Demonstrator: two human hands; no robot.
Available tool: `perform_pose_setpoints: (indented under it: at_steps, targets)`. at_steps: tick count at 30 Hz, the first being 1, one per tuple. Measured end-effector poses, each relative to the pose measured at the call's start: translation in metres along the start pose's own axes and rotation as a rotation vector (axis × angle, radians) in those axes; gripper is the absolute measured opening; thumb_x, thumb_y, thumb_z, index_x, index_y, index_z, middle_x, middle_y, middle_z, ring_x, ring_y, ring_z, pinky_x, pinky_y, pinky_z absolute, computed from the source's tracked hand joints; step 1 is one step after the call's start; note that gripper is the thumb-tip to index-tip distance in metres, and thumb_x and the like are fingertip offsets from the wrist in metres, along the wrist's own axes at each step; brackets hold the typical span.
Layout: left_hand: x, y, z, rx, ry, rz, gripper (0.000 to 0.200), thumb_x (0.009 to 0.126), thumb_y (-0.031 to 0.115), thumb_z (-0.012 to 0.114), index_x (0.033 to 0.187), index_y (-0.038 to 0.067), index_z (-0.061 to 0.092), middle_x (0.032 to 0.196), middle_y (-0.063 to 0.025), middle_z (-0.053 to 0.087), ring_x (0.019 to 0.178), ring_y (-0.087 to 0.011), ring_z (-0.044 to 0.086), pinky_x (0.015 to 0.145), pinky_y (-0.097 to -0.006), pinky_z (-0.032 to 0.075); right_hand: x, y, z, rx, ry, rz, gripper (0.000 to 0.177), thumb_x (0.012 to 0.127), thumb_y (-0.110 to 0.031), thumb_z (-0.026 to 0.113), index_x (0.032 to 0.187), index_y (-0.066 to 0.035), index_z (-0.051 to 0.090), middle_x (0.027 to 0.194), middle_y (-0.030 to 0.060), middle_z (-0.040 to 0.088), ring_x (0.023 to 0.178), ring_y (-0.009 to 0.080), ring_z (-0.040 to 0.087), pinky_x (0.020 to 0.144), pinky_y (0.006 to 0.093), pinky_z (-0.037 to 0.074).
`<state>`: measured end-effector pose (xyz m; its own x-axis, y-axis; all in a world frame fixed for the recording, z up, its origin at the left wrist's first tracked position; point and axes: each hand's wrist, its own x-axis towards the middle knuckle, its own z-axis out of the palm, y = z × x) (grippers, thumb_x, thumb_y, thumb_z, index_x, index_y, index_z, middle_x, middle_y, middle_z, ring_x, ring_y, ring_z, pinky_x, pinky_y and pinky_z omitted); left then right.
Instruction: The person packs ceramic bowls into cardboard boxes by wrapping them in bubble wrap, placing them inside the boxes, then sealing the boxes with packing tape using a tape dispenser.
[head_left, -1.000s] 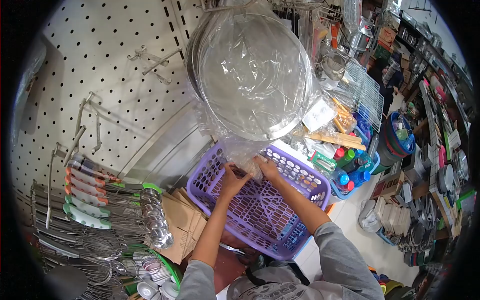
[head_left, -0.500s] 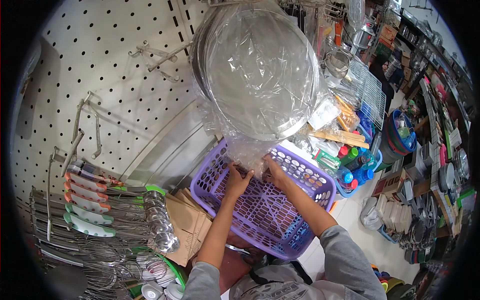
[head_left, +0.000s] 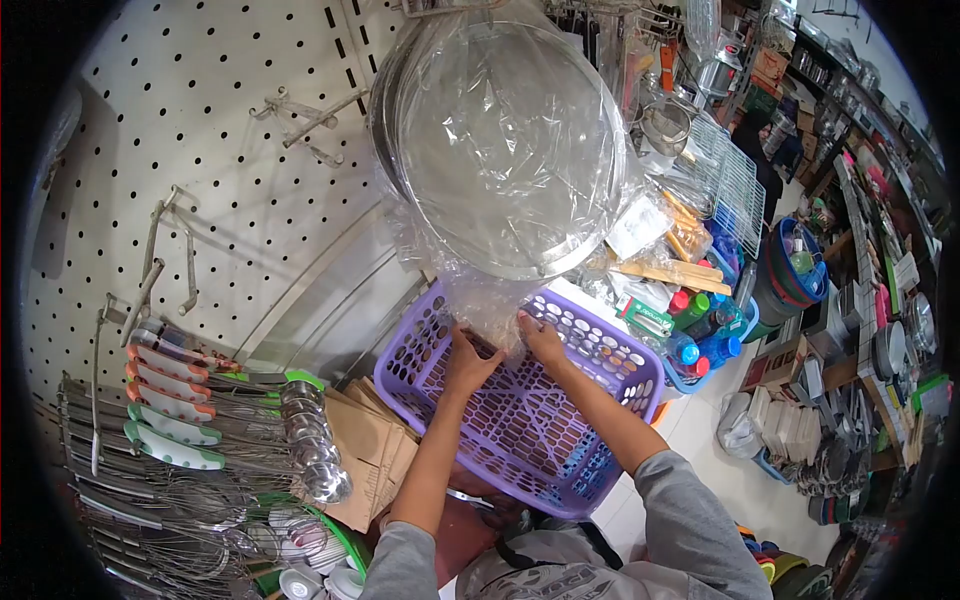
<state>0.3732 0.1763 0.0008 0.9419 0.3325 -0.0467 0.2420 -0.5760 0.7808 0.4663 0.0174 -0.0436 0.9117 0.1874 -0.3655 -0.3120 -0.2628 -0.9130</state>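
Note:
My left hand (head_left: pixel 467 362) and my right hand (head_left: pixel 541 338) are together over the far end of a purple plastic basket (head_left: pixel 520 425). Both pinch the lower end of a clear plastic bag (head_left: pixel 490 305). The bag wraps a large round steel tray (head_left: pixel 505 150) that hangs above against the pegboard. The basket's inside looks bare apart from the bag's tail and my hands. My forearms reach across the basket in grey sleeves.
A white pegboard (head_left: pixel 230 170) with metal hooks fills the left. Whisks and ladles with coloured handles (head_left: pixel 190 420) hang at lower left, beside brown paper bags (head_left: pixel 365 450). Bottles in a blue basket (head_left: pixel 700 335), wire racks (head_left: pixel 735 190) and crowded shelves stand right.
My hands stay on the bag's lower end and shift only slightly over the basket. The view has swayed a little; nothing was let go.

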Motion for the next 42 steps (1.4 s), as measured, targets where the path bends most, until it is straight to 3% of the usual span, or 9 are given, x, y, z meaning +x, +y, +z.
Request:
perform_pose_setpoints:
  at_steps: [8, 12, 19, 24, 28, 32, 37, 38, 42]
  targets:
    - [-0.010, 0.013, -0.006, 0.030, -0.003, -0.038, 0.095, 0.078, 0.038, 0.084, 0.140, -0.003, 0.025, 0.127, -0.0259, 0.054, 0.119, -0.0371, 0.057, 0.101, -0.0405, 0.046, -0.021, -0.038, -0.043, -0.734, -0.208, -0.040, 0.102, 0.091, -0.080, 0.027, 0.126, 0.010, 0.061, 0.119, 0.0364, 0.062, 0.119, 0.0485, 0.059, 0.102, 0.0509, 0.044]
    - [-0.017, 0.009, -0.007, -0.022, 0.052, 0.035, 0.087, 0.082, 0.037, 0.081, 0.140, -0.002, 0.030, 0.122, -0.0238, 0.056, 0.107, -0.0334, 0.061, 0.094, -0.0400, 0.049, -0.066, -0.053, -0.056, -0.967, -0.237, -0.086, 0.087, 0.094, -0.073, 0.032, 0.133, -0.001, 0.059, 0.117, 0.0334, 0.065, 0.115, 0.0473, 0.061, 0.101, 0.0502, 0.047]
    - [-0.101, 0.043, -0.058, -0.398, 0.027, 0.121, 0.052, 0.089, 0.026, 0.076, 0.131, 0.006, 0.051, 0.105, -0.0109, 0.065, 0.078, -0.0138, 0.060, 0.073, -0.0289, 0.052, -0.146, -0.064, -0.045, -0.610, -0.358, -0.401, 0.062, 0.094, -0.058, 0.053, 0.126, -0.006, 0.065, 0.115, 0.0237, 0.069, 0.109, 0.0411, 0.065, 0.094, 0.0472, 0.051]
    - [-0.196, 0.052, -0.099, -0.439, 0.162, 0.189, 0.012, 0.094, 0.009, 0.068, 0.104, 0.003, 0.066, 0.086, -0.0004, 0.066, 0.076, -0.0075, 0.059, 0.068, -0.0234, 0.047, -0.206, -0.079, -0.002, -0.501, -0.419, -0.693, 0.039, 0.094, -0.032, 0.062, 0.121, -0.004, 0.067, 0.121, 0.0207, 0.067, 0.111, 0.0391, 0.064, 0.096, 0.0431, 0.050]
    - [-0.263, 0.031, -0.118, -0.500, 0.312, 0.111, 0.007, 0.094, 0.009, 0.068, 0.092, 0.003, 0.066, 0.073, 0.0019, 0.061, 0.069, -0.0037, 0.052, 0.061, -0.0219, 0.041, -0.238, -0.071, 0.041, -0.384, -0.448, -0.918, 0.031, 0.090, -0.020, 0.065, 0.116, -0.004, 0.067, 0.119, 0.0172, 0.065, 0.113, 0.0369, 0.061, 0.097, 0.0425, 0.049]
    - [-0.322, 0.012, -0.147, -0.189, 0.428, -0.101, 0.023, 0.087, 0.014, 0.075, 0.078, 0.002, 0.058, 0.070, -0.0034, 0.056, 0.065, -0.0099, 0.052, 0.059, -0.0283, 0.041, -0.278, -0.077, 0.071, -0.387, -0.556, -0.989, 0.035, 0.088, -0.013, 0.067, 0.123, -0.008, 0.066, 0.128, 0.0146, 0.062, 0.118, 0.0351, 0.060, 0.099, 0.0407, 0.049]
    - [-0.364, -0.004, -0.163, 0.085, 0.694, 0.032, 0.024, 0.078, 0.010, 0.078, 0.096, 0.006, 0.063, 0.081, -0.0085, 0.055, 0.086, -0.0274, 0.057, 0.067, -0.0382, 0.047, -0.305, -0.071, 0.104, -0.564, -0.636, -1.252, 0.044, 0.088, -0.017, 0.068, 0.131, -0.011, 0.061, 0.143, 0.0103, 0.052, 0.139, 0.0349, 0.043, 0.110, 0.0427, 0.042]
    - [-0.368, -0.009, -0.163, 0.094, 0.730, 0.019, 0.027, 0.078, 0.011, 0.078, 0.101, 0.008, 0.064, 0.082, -0.0089, 0.055, 0.087, -0.0282, 0.058, 0.069, -0.0393, 0.048, -0.306, -0.066, 0.112, -0.567, -0.691, -1.221, 0.047, 0.088, -0.017, 0.066, 0.135, -0.013, 0.059, 0.148, 0.0071, 0.047, 0.147, 0.0337, 0.030, 0.119, 0.0491, 0.029]
    - [-0.381, -0.025, -0.170, 0.132, 0.677, -0.060, 0.047, 0.080, 0.010, 0.076, 0.125, 0.015, 0.064, 0.084, -0.0085, 0.056, 0.085, -0.0289, 0.060, 0.075, -0.0403, 0.051, -0.307, -0.053, 0.139, -0.675, -0.602, -1.348, 0.048, 0.089, -0.017, 0.065, 0.136, -0.018, 0.060, 0.141, 0.0066, 0.051, 0.144, 0.0333, 0.035, 0.121, 0.0590, 0.017]
